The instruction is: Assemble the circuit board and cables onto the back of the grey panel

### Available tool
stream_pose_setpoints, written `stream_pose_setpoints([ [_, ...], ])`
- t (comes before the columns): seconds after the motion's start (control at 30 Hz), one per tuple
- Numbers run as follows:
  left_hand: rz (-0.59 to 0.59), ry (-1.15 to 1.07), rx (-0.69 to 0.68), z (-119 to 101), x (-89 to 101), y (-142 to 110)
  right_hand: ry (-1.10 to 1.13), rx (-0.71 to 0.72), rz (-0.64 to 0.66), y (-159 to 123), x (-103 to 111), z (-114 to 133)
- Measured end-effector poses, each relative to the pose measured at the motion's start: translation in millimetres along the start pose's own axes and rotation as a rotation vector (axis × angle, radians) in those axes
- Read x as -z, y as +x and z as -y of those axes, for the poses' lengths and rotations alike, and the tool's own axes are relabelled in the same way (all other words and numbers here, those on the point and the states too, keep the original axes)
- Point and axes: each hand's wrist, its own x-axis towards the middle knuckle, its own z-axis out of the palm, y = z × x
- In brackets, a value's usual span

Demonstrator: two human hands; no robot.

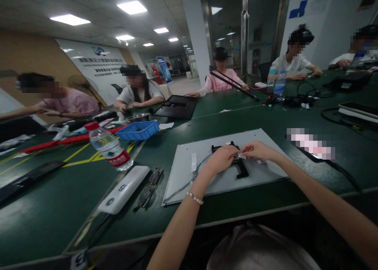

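A light grey flat panel (251, 140) lies on the table in front of me, with a black bracket (242, 170) at its middle. Over the bracket's left part is my left hand (221, 159), fingers closed and bent down; what they grip is hidden. My right hand (260, 149) is closed in a pinch on a small white piece (242, 156), close to the left fingertips. A grey cable (189, 183) runs from under my left hand to the panel's near left corner. One white strip (193, 162) sits on the panel's left part.
Left of the panel are eyeglasses (150, 187), a white power bank (125, 189), a water bottle (110, 148) and a blue tray (141, 129). To the right lies a phone (313, 153) with a cable. Several people sit around the green table (206, 124).
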Motion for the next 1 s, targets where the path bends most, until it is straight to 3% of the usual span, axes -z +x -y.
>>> stream_pose_setpoints([
  [0.23,-0.047,0.043,0.092,-2,2.5,-1,-0.073,-0.026,-0.106,3,7,-7],
  [0.47,-0.112,0.187,0.315,19,5.2,1,-0.246,0.027,-0.181,2,6,-8],
  [0.77,0.087,0.423,0.385,35,1.5,27,-0.296,0.072,-0.18,3,6,-11],
  [1.0,0.101,0.457,0.41,43,-2.3,39,-0.315,0.084,-0.156,3,6,-10],
])
